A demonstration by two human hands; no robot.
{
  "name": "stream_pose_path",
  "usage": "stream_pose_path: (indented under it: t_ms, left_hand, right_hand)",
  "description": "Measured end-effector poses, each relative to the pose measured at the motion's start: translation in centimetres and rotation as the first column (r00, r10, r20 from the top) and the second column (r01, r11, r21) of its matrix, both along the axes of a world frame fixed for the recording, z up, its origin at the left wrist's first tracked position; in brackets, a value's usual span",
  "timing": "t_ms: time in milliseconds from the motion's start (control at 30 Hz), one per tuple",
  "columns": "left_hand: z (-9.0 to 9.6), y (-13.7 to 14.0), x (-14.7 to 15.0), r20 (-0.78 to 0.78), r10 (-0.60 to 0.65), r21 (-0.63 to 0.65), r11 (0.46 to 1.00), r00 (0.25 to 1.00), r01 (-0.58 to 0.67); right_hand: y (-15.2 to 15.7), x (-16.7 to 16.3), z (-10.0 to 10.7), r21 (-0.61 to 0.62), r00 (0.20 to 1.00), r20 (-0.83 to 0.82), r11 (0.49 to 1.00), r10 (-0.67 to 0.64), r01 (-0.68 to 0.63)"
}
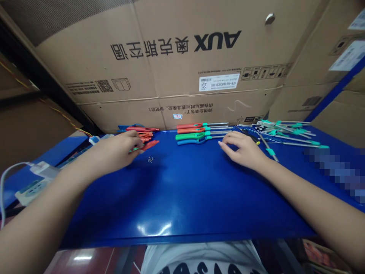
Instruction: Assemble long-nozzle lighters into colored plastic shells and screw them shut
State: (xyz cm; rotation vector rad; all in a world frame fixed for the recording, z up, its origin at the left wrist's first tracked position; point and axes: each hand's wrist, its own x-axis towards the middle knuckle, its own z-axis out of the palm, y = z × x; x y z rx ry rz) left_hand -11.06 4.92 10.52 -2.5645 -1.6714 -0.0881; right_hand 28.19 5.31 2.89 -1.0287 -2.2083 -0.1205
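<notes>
My left hand [121, 148] is closed at the near side of a pile of coloured lighter handles. Its thumb and fingertips pinch a red-orange lighter handle [151, 145]. Behind it lie more handles, among them a red one [142, 129] and a blue one [124, 128]. My right hand [242, 148] hovers with fingers loosely bent and apart, holding nothing, beside the rod tips of several long-nosed lighters. These lie in a row: a red lighter [189, 126], an orange one, a green lighter [189, 136] and a blue lighter [191, 141].
Metal rods with teal collars [299, 131] lie heaped at the right, near a dark, yellow-tipped tool [251, 134]. A cardboard sheet [171, 83] stands behind the blue table [182, 198]. At left are a power strip [34, 190] and a white plug with cable [44, 169].
</notes>
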Motion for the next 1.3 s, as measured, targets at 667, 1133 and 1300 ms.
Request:
stream_pose_path:
  t_ms: [667, 1133, 1300]
  left_hand:
    - [-7.8, -2.7, 15.7, 0.315, -0.471, -0.026, 0.863, 0.824, 0.504]
    - [-9.6, -1.9, 10.3, 0.636, -0.165, -0.135, 0.938, 0.754, 0.320]
    - [-9.6, -2.1, 10.5, 0.639, -0.202, -0.092, 0.938, 0.743, 0.335]
  right_hand:
    - [-1.3, -0.4, 0.0, -0.505, 0.915, 0.031, 0.796, 0.403, -0.333]
    - [-1.0, 0.3, 0.4, -0.544, 0.932, 0.048, 0.792, 0.360, -0.278]
    - [-1.0, 0.2, 0.4, -0.515, 0.930, -0.041, 0.789, 0.366, -0.334]
